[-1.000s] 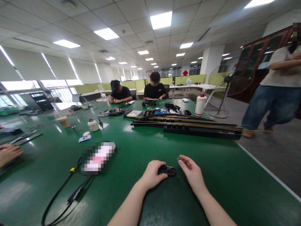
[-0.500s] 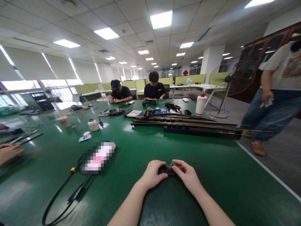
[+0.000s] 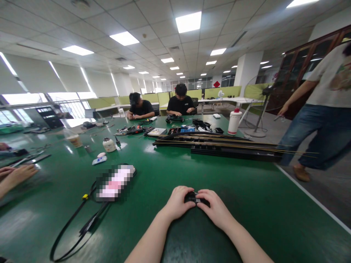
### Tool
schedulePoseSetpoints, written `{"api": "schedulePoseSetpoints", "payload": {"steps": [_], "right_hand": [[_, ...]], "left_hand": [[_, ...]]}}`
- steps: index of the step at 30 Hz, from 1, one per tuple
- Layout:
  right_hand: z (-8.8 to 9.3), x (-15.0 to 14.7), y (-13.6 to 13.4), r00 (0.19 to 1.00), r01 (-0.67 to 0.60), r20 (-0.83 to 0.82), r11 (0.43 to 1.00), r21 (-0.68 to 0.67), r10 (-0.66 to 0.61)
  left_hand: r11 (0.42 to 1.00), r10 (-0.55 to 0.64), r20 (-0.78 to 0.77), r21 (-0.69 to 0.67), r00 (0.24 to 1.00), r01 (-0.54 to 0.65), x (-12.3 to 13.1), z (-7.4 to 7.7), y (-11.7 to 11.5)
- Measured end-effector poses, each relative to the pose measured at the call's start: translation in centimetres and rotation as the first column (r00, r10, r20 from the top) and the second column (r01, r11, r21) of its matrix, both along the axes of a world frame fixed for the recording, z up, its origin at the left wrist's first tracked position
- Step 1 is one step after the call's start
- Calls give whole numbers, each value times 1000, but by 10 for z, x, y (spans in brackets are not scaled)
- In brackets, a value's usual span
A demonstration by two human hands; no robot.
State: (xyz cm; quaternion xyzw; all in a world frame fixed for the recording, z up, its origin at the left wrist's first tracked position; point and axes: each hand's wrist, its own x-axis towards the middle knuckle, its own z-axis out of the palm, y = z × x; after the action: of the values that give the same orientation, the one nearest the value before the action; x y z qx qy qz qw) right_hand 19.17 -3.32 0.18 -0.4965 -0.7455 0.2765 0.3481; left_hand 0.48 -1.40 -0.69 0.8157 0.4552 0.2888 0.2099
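A small black part (image 3: 192,198) lies on the green table (image 3: 246,197) right in front of me. My left hand (image 3: 178,202) curls around its left end. My right hand (image 3: 214,208) covers its right end, fingers bent and pressed down on it. Both hands meet over the part and hide most of it. What the right fingertips pinch against it is too small to make out.
A blurred pink-white object (image 3: 115,182) with black cables (image 3: 74,226) lies to the left. Long black rails (image 3: 219,146), a white bottle (image 3: 234,122) and tools sit further back. Two people sit at the far end; another person (image 3: 320,117) stands at right; someone's hand (image 3: 16,175) rests at left.
My right hand moved left from beside the black part and closed onto it, meeting my left hand. The standing person at right stepped and reached an arm out.
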Motion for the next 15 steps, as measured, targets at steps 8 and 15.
{"api": "schedulePoseSetpoints", "payload": {"steps": [8, 15], "right_hand": [[2, 0, -1, 996, -2, 87, 1000, -18, 3], [-3, 5, 1, 999, -9, 36, 999, -35, 10]], "left_hand": [[1000, 5, 0, 10, 1000, -5, 1, -1, 0], [1000, 4, -8, -17, 1000, -4, 3, 1, 0]]}}
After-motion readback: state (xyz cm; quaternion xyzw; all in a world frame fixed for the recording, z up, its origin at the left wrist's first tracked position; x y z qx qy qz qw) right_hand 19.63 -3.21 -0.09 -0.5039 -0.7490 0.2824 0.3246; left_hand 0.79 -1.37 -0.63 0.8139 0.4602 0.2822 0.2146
